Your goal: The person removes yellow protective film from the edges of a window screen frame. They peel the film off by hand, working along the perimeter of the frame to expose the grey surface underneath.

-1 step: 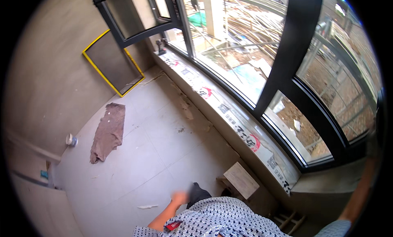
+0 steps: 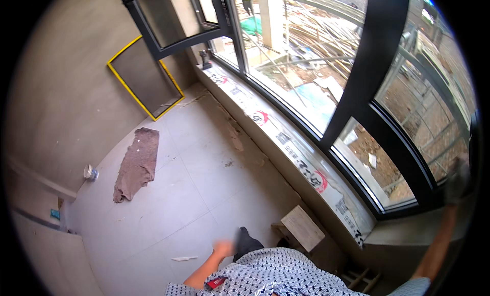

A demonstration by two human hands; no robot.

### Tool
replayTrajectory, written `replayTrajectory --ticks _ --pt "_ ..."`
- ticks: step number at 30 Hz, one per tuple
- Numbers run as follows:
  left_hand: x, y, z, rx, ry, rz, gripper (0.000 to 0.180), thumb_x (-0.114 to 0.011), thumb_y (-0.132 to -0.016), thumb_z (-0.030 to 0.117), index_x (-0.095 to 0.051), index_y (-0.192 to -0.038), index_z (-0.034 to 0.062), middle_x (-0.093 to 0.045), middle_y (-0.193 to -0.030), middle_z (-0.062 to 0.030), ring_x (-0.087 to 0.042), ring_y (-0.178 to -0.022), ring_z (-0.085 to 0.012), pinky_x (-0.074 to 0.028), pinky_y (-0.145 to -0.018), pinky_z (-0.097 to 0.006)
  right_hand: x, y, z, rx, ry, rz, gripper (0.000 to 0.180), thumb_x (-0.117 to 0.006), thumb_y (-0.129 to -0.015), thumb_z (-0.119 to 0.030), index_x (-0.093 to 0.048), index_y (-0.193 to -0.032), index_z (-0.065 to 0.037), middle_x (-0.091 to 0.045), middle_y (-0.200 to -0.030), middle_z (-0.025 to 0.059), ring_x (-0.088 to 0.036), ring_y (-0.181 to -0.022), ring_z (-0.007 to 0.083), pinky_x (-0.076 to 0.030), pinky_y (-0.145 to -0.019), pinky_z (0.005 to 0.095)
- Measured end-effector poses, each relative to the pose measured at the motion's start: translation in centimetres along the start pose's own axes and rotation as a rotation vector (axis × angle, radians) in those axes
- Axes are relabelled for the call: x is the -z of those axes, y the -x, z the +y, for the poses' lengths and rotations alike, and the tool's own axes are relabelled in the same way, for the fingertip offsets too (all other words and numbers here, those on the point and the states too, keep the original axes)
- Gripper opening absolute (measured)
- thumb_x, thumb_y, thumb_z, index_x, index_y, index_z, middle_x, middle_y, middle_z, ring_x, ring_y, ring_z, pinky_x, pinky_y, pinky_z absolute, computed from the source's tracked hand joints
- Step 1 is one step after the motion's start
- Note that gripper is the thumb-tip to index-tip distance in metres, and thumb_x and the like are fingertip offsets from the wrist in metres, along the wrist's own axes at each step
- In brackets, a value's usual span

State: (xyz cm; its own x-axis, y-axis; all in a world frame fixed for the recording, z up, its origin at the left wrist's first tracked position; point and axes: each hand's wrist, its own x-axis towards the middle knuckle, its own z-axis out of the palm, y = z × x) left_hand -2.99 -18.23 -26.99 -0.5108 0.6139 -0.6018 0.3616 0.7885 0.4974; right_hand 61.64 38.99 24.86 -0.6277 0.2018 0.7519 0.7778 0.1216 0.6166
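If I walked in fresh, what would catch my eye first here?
Probably the big curved window with dark frames, sweeping across the top and right above a pale sill. Next, the yellow-framed panel leaning on the far wall, and the brown cloth lying on the tiled floor. The right hand reaches up by the window frame.

Head camera looks steeply down from high above the tiled floor [image 2: 204, 188] beside the window [image 2: 306, 76].

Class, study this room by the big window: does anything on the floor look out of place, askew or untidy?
Yes. A crumpled brown cloth lies skewed on the pale tiled floor. A yellow-framed screen panel leans tilted against the wall rather than sitting in a window. A small white scrap lies loose near the left hand.
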Motion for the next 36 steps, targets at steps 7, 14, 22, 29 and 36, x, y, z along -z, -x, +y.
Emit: replayTrajectory --ticks 7,14,22,29,36 --pt "8.5 -0.2 -3.6 0.311 0.916 -0.036 0.019 -0.063 -0.099 0.021 -0.070 -0.096 0.0033 -0.068 -0.078 -0.0081 -0.063 -0.060 -0.0165 -0.050 -0.051 -0.030 4.1 16.6 -44.3 -0.590 -0.612 -0.717 0.017 -0.064 -0.088 -0.016 -0.060 -0.077 -0.002 -0.063 -0.078 0.0220 -0.062 -0.076 0.0416 -0.049 -0.070 0.0525" --pt "20.3 -4.1 -4.7 0.326 0.902 0.128 0.026 -0.061 -0.101 0.022 -0.066 -0.086 0.0014 -0.067 -0.075 -0.0088 -0.063 -0.060 -0.0143 -0.050 -0.053 -0.028 12.0 20.8 -65.1 -1.029 -1.089 -1.541 0.026 -0.060 -0.089 -0.022 -0.073 -0.087 0.000 -0.071 -0.077 0.0180 -0.067 -0.069 0.0298 -0.053 -0.066 0.0427" --pt "31.9 -7.0 -5.6 0.324 0.955 0.345 0.028 -0.059 -0.102 0.022 -0.064 -0.082 0.0037 -0.066 -0.072 -0.0066 -0.061 -0.059 -0.0141 -0.050 -0.054 -0.028 6.3 1.6 -75.0 -0.944 -1.329 -1.499 0.028 -0.062 -0.088 -0.026 -0.074 -0.089 0.000 -0.065 -0.070 0.0088 -0.059 -0.065 0.0188 -0.049 -0.064 0.0378" --pt "26.8 -8.1 -12.1 0.460 0.637 0.251 0.030 -0.056 -0.093 0.023 -0.067 -0.071 0.0059 -0.066 -0.063 -0.0082 -0.061 -0.056 -0.0202 -0.051 -0.057 -0.038 2.5 -18.1 -85.8 -0.828 -1.511 -1.261 0.028 -0.062 -0.093 -0.026 -0.072 -0.094 0.000 -0.070 -0.077 0.0152 -0.065 -0.072 0.0203 -0.053 -0.071 0.0380" --pt "33.1 -14.9 -15.0 0.455 0.374 0.305 0.023 -0.061 -0.090 0.025 -0.070 -0.076 0.0096 -0.067 -0.076 -0.0090 -0.064 -0.069 -0.0235 -0.052 -0.061 -0.042 -4.9 -38.4 -98.9 -0.576 -1.670 -0.956 0.024 -0.064 -0.096 -0.029 -0.071 -0.100 -0.007 -0.072 -0.091 0.0192 -0.070 -0.088 0.0370 -0.055 -0.082 0.0455"
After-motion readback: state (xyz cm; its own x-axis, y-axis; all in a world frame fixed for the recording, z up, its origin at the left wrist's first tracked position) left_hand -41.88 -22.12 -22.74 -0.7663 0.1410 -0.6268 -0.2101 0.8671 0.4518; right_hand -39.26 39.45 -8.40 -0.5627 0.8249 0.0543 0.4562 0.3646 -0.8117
